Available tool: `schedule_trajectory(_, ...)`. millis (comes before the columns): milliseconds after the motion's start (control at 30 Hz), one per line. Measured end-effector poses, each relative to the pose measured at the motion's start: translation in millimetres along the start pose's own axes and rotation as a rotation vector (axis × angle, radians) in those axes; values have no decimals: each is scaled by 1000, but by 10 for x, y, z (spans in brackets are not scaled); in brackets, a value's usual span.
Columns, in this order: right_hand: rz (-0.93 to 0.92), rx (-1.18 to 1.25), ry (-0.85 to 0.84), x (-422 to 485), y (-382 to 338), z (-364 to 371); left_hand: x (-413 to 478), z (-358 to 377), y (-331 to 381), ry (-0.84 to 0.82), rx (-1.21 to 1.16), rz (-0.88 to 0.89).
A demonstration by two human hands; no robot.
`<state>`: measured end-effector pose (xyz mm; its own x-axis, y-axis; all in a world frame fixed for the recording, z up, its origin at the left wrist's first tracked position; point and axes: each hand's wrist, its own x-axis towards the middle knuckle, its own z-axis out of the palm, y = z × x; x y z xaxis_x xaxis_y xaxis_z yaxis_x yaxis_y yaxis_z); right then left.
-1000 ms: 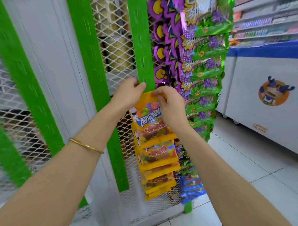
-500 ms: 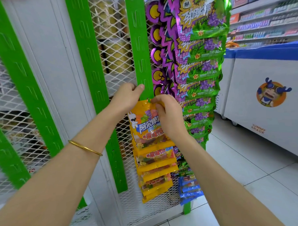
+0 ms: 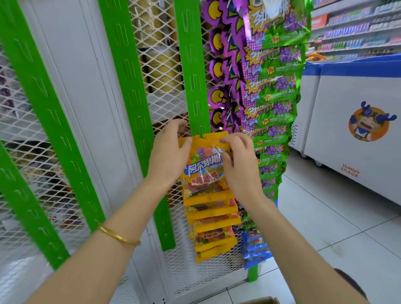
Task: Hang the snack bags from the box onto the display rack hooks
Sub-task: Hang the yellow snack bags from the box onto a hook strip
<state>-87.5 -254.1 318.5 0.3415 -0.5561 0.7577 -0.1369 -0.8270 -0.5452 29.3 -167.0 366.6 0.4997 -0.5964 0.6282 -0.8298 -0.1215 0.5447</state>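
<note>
Yellow gummy bag (image 3: 203,167): I'm pinching its top with left hand (image 3: 170,154) and right hand (image 3: 239,166) at green hanging strip (image 3: 194,72).

- The orange snack bag (image 3: 204,160) lies against the green strip (image 3: 193,72), with its top edge at a strip tab.
- The left hand (image 3: 170,153) grips its corner left of the strip, and the right hand (image 3: 238,164) pinches its corner right of the strip.
- Hung orange bags (image 3: 212,219) overlap down the strip below.
- Purple-green bags (image 3: 274,81) hang just right of the strip.
</note>
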Motion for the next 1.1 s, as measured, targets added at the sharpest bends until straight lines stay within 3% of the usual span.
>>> schedule_trajectory(100,-23,-27,92,-397,86,-74,-466,90,-110,192,98,123)
schedule_trajectory(200,55,41,-24,-966,318,-97,-1066,309,-303,169,21,183)
schedule_trajectory(367,489,-4,-619,-2128,1117,27,-2278,916,-869,-329,-75,10)
schedule_trajectory(433,585,-174,-871,-2531,1425,91,-2667,1121,-1083,-490,-115,-122)
schedule_trajectory(567,662,-302,-1257,-3088,1782,202,-2900,1334,-1201,-654,-116,-298)
schedule_trajectory(700,624,-557,-1593,-3471,1987,120,-2825,1381,-1211,-683,-102,-316)
schedule_trajectory(800,577,-596,-1664,-3535,2032,69,-2797,1403,-1201,-698,-95,-344)
schedule_trajectory(900,632,-424,-1675,-3396,2015,46,-2778,1429,-1170,-743,-118,-360)
schedule_trajectory(1100,790,52,-1434,-2722,1615,-122,-2872,1440,-1156,-1041,-262,-458)
